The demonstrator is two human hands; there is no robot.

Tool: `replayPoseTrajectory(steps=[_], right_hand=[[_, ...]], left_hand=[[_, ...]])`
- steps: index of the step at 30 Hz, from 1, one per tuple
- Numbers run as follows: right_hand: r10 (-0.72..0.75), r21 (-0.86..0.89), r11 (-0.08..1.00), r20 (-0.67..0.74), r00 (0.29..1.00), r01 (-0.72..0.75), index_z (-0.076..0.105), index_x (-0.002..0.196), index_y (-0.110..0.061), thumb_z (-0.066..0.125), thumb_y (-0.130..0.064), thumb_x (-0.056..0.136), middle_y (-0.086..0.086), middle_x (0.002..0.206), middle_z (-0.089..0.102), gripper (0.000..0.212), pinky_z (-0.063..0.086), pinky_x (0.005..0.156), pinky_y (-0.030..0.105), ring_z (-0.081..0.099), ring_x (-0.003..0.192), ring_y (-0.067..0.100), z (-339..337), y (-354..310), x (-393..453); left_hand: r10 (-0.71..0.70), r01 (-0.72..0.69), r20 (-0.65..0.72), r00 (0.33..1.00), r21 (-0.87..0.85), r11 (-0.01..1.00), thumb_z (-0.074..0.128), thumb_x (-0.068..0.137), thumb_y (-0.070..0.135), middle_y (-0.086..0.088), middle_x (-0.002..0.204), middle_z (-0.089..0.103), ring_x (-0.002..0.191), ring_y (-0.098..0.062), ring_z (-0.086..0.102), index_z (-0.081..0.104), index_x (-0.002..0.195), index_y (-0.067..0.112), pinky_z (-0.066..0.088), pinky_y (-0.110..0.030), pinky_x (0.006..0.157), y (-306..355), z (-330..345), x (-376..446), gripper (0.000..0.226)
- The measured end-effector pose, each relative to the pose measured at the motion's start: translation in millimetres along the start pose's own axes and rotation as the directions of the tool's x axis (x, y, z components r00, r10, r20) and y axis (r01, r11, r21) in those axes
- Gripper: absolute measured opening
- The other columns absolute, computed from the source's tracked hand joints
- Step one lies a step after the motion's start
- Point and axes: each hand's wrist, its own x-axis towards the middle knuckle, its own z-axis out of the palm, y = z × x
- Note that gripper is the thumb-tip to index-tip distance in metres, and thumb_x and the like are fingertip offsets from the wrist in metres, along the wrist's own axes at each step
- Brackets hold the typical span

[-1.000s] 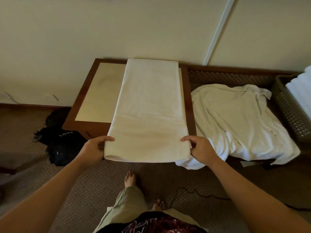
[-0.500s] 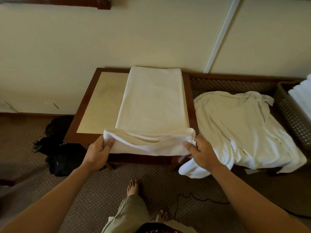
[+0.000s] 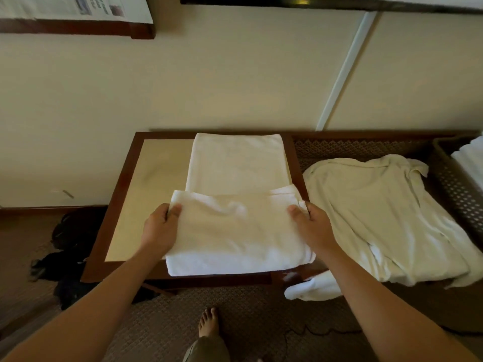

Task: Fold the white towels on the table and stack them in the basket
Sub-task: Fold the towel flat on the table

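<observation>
Against the cream wall [image 3: 209, 82] sits a dark-framed table [image 3: 136, 194] with a pale inset top; a woven bench surface [image 3: 352, 150] runs off to its right. White towel [image 3: 235, 163] lies lengthwise on the table's right half, far end at the wall side, near end doubled back over itself so a folded flap [image 3: 235, 239] covers the front part and reaches the table's front edge. Second towel [image 3: 379, 218], unfolded and rumpled, is spread on the bench just right of the table, one corner hanging off the front. Basket [image 3: 454, 184] stands at the far right edge of view, beside the rumpled towel, with folded white towels [image 3: 470, 163] inside, mostly cut off. Left hand [image 3: 159, 231] pinches the flap's far-left corner, thumb on top. Right hand [image 3: 311, 228] grips the flap's far-right corner the same way, fingers under the cloth. Dark bag [image 3: 70, 246] lies on the carpet left of the table. Bare foot [image 3: 209, 322] visible below.
</observation>
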Motion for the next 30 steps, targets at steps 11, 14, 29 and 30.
replayPoseTrajectory(steps=[11, 14, 29, 30], right_hand=[[0.298, -0.282, 0.914, -0.016, 0.954, -0.291, 0.057, 0.12, -0.014, 0.067, -0.052, 0.092, -0.003, 0.111, 0.056, 0.048, 0.045, 0.083, 0.035, 0.06, 0.108, 0.027, 37, -6, 81], [0.172, -0.321, 0.928, -0.087, 0.981, -0.191, 0.053, 0.099, -0.013, 0.058, -0.039, 0.098, 0.004, 0.094, 0.058, 0.026, 0.039, 0.073, 0.036, 0.06, 0.096, 0.034, 43, -1, 97], [-0.042, -0.73, 0.566, 0.439, 0.897, 0.383, -0.006, 0.162, -0.037, 0.011, -0.058, 0.106, -0.009, 0.169, -0.019, 0.063, -0.005, 0.124, 0.059, -0.02, 0.155, 0.021, 119, -7, 55], [-0.019, -0.746, 0.546, 0.445, 0.895, 0.382, -0.012, 0.161, -0.039, 0.008, -0.06, 0.105, -0.012, 0.167, -0.024, 0.063, -0.008, 0.124, 0.057, -0.025, 0.154, 0.019, 113, -1, 59]], left_hand=[[-0.03, 0.017, 0.061, 0.998, 0.207, 0.978, 0.063, 0.094, 0.054, -0.005, 0.112, 0.063, 0.107, -0.034, 0.061, 0.054, 0.129, 0.019, 0.049, -0.04, 0.086, 7, 41, 87, 0.051], [0.042, -0.042, 0.002, 0.999, 0.16, 0.986, 0.061, 0.1, 0.034, -0.01, 0.1, 0.064, 0.099, -0.036, 0.059, 0.056, 0.109, 0.014, 0.043, -0.038, 0.078, 9, 43, 103, 0.022], [0.345, -0.576, 0.474, 0.81, 0.538, 0.615, 0.006, 0.099, 0.057, 0.005, 0.171, 0.011, 0.158, -0.023, 0.004, 0.025, 0.159, 0.035, 0.004, -0.053, 0.126, 19, 102, 52, 0.067], [0.336, -0.589, 0.492, 0.803, 0.573, 0.57, 0.004, 0.098, 0.062, 0.006, 0.172, 0.003, 0.158, -0.022, -0.001, 0.017, 0.161, 0.037, 0.001, -0.053, 0.126, 10, 102, 56, 0.069]])
